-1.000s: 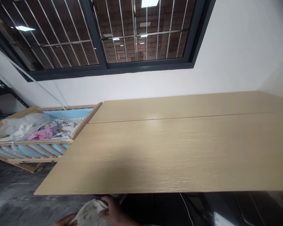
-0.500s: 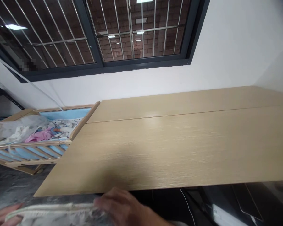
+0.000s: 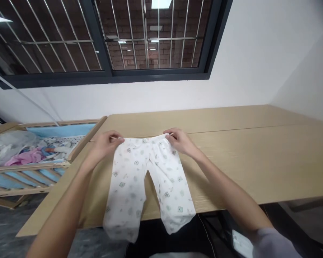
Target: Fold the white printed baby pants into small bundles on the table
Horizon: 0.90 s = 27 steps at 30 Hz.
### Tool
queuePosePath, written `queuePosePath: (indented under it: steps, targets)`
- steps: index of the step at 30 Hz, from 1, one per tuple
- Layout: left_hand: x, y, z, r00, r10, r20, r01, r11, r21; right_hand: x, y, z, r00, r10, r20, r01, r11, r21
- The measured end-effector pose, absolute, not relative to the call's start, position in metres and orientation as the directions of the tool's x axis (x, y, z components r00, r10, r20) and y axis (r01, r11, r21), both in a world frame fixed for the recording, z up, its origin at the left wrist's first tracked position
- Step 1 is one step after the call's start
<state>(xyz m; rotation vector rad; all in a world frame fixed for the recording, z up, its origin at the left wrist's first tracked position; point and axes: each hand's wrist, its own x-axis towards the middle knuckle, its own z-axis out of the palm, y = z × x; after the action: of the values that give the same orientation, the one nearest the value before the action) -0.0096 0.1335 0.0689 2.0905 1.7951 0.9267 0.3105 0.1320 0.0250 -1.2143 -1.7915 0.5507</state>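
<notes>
A pair of small white trousers [image 3: 134,179] with a pale green and grey print is spread out over the wooden table [image 3: 239,157], its leg ends hanging past the front edge. My left hand [image 3: 107,141] pinches the left corner of the waistband between thumb and fingers. At the opposite corner, my right hand [image 3: 179,139] grips the waistband the same way. The waistband is stretched fairly straight between both hands, and the two legs point toward me.
Left of the table stands a wooden crib [image 3: 24,166] with a blue lining, holding crumpled clothes and a pink cloth [image 3: 25,156]. Behind is a white wall with a barred window [image 3: 150,39]. A white object [image 3: 242,243] lies below the table's front edge at right.
Both hands have moved up and forward from the bottom of the view, carrying the trousers over the table. The trousers now show at full length. The view has shifted slightly.
</notes>
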Motion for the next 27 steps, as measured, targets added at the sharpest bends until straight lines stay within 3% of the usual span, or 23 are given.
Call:
queuePosePath:
  steps: [6, 14, 20, 27]
  targets:
    - [0.019, 0.226, 0.005, 0.067, 0.989, 0.13, 0.875, -0.121, 0.469, 0.314, 0.228, -0.034, -0.077, 0.984, 0.158, 0.668, 0.169, -0.725]
    - [0.056, 0.252, -0.011, 0.007, 0.997, 0.076, 0.924, -0.036, 0.381, 0.311, 0.289, -0.083, 0.071, 0.992, 0.105, 0.732, 0.019, -0.681]
    - [0.091, 0.172, 0.007, 0.16, 0.977, 0.143, 0.92, -0.2, 0.338, 0.316, 0.301, -0.09, 0.071, 0.993, 0.09, 0.75, 0.006, -0.662]
    - [0.183, 0.008, -0.026, 0.629, 0.773, -0.087, 0.749, -0.572, 0.335, 0.324, 0.308, -0.074, 0.027, 0.999, -0.026, 0.789, -0.037, -0.613]
